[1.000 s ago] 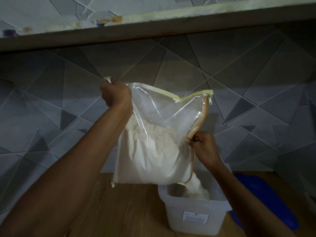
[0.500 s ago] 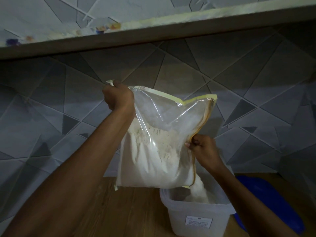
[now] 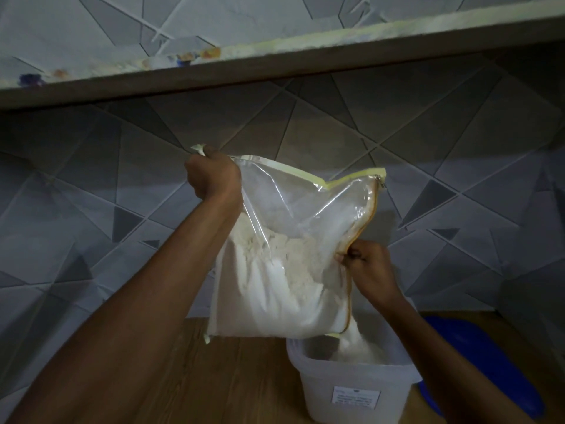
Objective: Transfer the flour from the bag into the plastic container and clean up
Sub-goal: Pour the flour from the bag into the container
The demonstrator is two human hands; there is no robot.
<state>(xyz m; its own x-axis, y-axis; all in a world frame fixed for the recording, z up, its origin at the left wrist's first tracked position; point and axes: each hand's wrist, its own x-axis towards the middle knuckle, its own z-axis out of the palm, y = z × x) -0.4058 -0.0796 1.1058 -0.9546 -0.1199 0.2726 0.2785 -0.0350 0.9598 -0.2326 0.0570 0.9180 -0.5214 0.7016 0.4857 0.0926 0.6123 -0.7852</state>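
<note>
A clear zip bag [image 3: 293, 249] about half full of white flour hangs tilted above the wooden counter. My left hand [image 3: 214, 175] grips its upper left corner, held high. My right hand [image 3: 363, 267] pinches the orange zipper edge on the bag's right side. Flour [image 3: 351, 344] streams from the bag's lower right opening into a translucent white plastic container [image 3: 336, 390] with a label on its front. A mound of flour sits inside the container.
A blue lid [image 3: 477, 359] lies on the counter right of the container. The wooden counter [image 3: 232, 384] extends left under the bag. A tiled wall stands behind, with a shelf edge [image 3: 275, 65] overhead.
The bag and both hands sit slightly lower in view, with the flour inside shifted toward the lower right; pouring continues into the container.
</note>
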